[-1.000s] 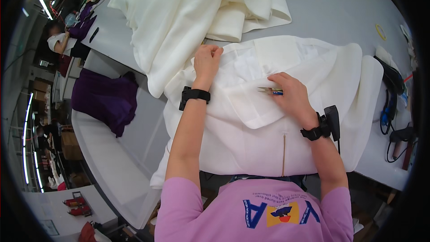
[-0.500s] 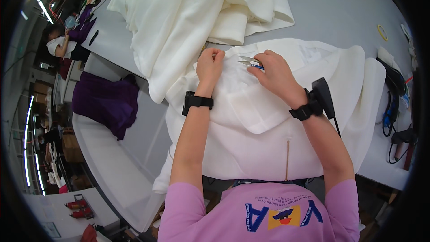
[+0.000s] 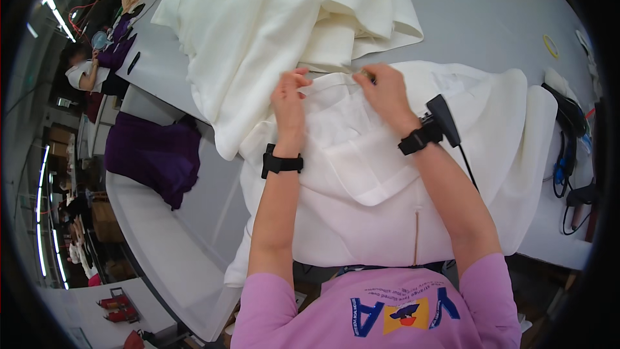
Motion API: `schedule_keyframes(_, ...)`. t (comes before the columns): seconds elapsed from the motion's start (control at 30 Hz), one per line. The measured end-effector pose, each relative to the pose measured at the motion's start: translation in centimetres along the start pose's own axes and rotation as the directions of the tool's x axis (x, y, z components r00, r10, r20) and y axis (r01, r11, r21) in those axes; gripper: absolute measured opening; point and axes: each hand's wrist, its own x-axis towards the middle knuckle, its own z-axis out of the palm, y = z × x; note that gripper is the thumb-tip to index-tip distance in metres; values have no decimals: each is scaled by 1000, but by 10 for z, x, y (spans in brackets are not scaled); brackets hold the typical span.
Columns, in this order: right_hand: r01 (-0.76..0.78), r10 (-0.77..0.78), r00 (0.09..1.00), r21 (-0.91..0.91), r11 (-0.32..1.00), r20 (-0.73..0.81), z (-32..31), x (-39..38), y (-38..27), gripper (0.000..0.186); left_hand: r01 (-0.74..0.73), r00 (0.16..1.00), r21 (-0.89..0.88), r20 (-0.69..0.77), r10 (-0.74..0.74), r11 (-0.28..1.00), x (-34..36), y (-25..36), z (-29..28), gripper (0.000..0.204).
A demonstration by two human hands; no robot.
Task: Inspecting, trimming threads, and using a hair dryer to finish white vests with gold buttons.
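Note:
A white garment [image 3: 480, 129] with pale lining and a narrow brown zipper strip [image 3: 416, 236] lies before me. My left hand [image 3: 289, 103] is at its upper left edge, fingers loosely curled but apart and slightly blurred, with nothing visible between them. My right hand [image 3: 384, 97] is closed at the same upper edge, a short way to the right, around small thread snips [image 3: 368, 77] that are mostly hidden by its fingers. Beyond both hands lies a heap of cream fabric [image 3: 245, 26] with gold buttons.
Purple cloth [image 3: 148, 155] hangs in a white trough [image 3: 181, 252] at left. A co-worker [image 3: 87, 74] is at the far left table. Right on the grey table [image 3: 471, 13] are a yellow tape roll [image 3: 549, 45] and black corded tools [image 3: 568, 142].
My right hand has moved up and left to the garment's top edge, turning so the snips are mostly hidden. My left hand's fingers have loosened and shifted slightly left.

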Motion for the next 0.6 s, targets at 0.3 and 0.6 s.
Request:
schedule_keyframes(0.3,-58,85,897,-77,995,434,-101,-24,2,37,-476,797,490,592,122,730,-55,59,-13,52)
schedule_keyframes(0.6,338,-141,764,-204,919,630,-142,-78,-43,14,-500,847,683,513,139,533,-86,46,-8,75)
